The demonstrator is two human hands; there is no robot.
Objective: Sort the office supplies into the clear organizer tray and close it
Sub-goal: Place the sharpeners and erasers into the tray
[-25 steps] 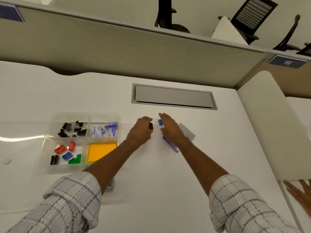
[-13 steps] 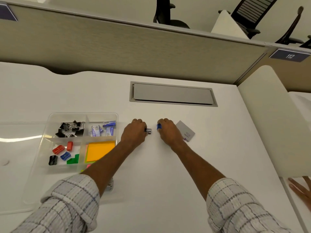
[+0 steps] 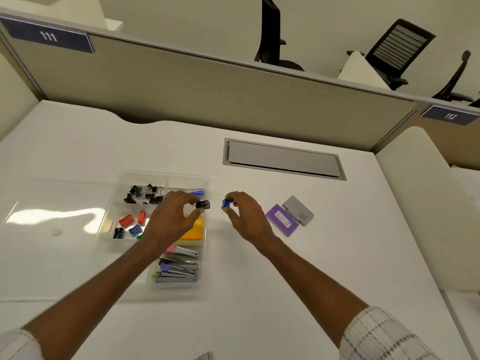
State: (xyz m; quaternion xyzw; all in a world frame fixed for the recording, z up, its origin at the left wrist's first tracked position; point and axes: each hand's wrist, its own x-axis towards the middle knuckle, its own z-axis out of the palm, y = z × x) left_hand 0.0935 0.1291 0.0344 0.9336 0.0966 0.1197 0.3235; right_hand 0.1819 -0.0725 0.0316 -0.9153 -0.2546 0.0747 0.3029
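Observation:
The clear organizer tray point(image 3: 161, 175) lies on the white desk at centre left, its clear lid point(image 3: 52, 219) flat to its left. Inside are black binder clips point(image 3: 141, 194), red, blue and black sharpeners point(image 3: 130, 226), a yellow-orange sticky pad point(image 3: 194, 231) and staplers point(image 3: 178, 271). My left hand point(image 3: 172, 220) pinches a small black sharpener point(image 3: 203, 204) above the tray's right edge. My right hand point(image 3: 244, 216) pinches a small blue sharpener point(image 3: 226, 203) just right of the tray. A purple box point(image 3: 281, 223) and a grey box point(image 3: 298, 210) lie further right.
A grey cable hatch point(image 3: 283, 159) is set into the desk behind my hands. A beige partition point(image 3: 207, 94) bounds the back, and a white divider point(image 3: 420, 203) the right side. Office chairs stand beyond the partition.
Both hands have lifted off the desk, each with its small sharpener, and have shifted left; my left hand is now over the tray's right edge. The camera has moved closer.

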